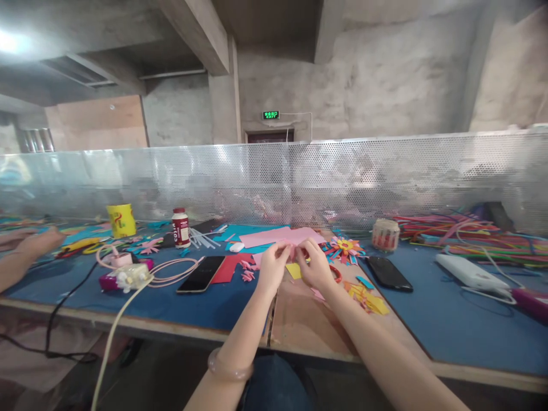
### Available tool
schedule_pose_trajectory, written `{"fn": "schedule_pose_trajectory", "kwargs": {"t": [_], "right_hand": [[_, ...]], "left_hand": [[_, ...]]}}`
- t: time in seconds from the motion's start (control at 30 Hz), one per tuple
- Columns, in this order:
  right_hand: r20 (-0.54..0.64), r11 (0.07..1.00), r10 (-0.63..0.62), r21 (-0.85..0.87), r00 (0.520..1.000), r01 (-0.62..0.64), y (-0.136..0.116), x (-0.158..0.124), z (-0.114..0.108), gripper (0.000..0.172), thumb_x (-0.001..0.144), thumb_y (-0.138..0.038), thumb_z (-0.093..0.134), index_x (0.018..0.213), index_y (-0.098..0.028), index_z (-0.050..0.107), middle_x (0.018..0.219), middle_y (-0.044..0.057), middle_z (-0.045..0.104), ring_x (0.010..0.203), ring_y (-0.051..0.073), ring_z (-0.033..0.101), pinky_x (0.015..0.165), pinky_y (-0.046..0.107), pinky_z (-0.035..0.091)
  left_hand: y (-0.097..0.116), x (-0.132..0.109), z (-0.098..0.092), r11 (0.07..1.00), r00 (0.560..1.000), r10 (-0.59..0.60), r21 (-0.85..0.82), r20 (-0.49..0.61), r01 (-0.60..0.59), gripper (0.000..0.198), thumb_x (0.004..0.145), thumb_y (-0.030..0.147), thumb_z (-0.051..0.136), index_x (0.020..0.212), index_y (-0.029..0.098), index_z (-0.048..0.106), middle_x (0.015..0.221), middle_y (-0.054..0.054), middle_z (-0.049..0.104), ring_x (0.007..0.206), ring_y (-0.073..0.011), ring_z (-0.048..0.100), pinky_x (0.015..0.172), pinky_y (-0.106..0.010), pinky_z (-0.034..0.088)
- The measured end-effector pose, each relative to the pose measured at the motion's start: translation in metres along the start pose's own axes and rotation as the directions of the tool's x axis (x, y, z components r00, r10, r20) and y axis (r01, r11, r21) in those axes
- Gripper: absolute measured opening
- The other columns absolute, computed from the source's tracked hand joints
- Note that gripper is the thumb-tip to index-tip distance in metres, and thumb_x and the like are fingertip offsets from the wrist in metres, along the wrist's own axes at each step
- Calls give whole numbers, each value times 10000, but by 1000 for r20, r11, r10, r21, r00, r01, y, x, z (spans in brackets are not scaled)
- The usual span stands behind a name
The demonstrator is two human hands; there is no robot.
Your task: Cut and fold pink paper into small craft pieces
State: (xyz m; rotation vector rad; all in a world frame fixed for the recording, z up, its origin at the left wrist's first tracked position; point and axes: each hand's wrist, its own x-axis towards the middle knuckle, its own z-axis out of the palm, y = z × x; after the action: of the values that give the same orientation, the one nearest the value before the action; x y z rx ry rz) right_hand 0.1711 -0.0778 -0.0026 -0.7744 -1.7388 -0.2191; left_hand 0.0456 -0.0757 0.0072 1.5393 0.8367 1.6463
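My left hand [274, 265] and my right hand [315, 264] meet over the middle of the table, thumbs and fingertips pinched on a small pink paper piece [293, 252]. The fingers cover most of it, so its shape is unclear. Just behind lie pink paper sheets [263, 236] on blue ones. A yellow paper piece [293, 271] rests under the hands, and red paper [230, 268] with pink cut-outs [248, 272] lies left of my left hand. Beyond my right hand is a many-coloured paper flower [345, 249]; a red ring-shaped thing [336, 274] sits partly behind that wrist.
Phones lie left [202, 274] and right [389, 274]. A power strip [126, 278] with cables, a Costa bottle [180, 228], a yellow cup [121, 221], a glass jar [385, 235] and a white power bank [471, 273] stand about. Another person's hand [40, 242] is far left. A perforated metal screen [205, 182] runs behind.
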Motion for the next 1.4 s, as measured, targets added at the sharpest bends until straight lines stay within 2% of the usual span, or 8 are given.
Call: {"fn": "schedule_pose_trajectory", "kwargs": {"t": [0.3, 0.67, 0.87, 1.07, 1.4], "right_hand": [[-62, 1000, 4, -7, 998, -4, 0, -1, 2, 107, 829, -159, 435, 738, -206, 465, 734, 20, 504, 702, 150, 502, 616, 259, 412], [-51, 999, 32, 19, 998, -31, 1, 0, 1, 106, 817, -140, 427, 741, -203, 467, 733, 18, 489, 678, 147, 485, 603, 257, 399], [-52, 999, 43, 21, 998, -42, 2, 0, 0, 107, 819, -153, 427, 733, -206, 463, 727, 16, 490, 667, 145, 484, 594, 255, 393], [-31, 999, 34, 4, 999, -34, 1, 0, -1, 118, 834, -169, 419, 729, -202, 460, 723, 16, 490, 692, 148, 485, 618, 253, 382], [26, 998, 23, -66, 999, -21, 1, -3, 0, 95, 826, -173, 427, 743, -199, 465, 745, 19, 481, 700, 146, 468, 635, 247, 368]], "left_hand": [[3, -2, 2, 999, 998, -26, -35, 65, 28, 189, 708, 310, 595, 741, 133, 650, 712, -39, 660, 699, -167, 611, 660, -255, 494], [-2, -1, -2, 982, 997, 64, 174, 34, -69, 139, 697, 208, 499, 611, 148, 591, 599, -6, 585, 610, -150, 543, 581, -228, 412], [0, -2, -2, 972, 997, 79, 218, 26, -82, 152, 706, 245, 524, 680, 145, 635, 685, -41, 644, 677, -178, 585, 630, -251, 431], [5, -4, -3, 967, 996, 56, 246, 63, -70, 237, 746, 343, 528, 682, 135, 622, 655, -35, 624, 654, -175, 571, 609, -241, 411], [10, -6, -2, 876, 997, 72, 476, 35, -80, 197, 751, 232, 478, 576, 149, 512, 552, 6, 499, 574, -130, 471, 552, -217, 322]]}}
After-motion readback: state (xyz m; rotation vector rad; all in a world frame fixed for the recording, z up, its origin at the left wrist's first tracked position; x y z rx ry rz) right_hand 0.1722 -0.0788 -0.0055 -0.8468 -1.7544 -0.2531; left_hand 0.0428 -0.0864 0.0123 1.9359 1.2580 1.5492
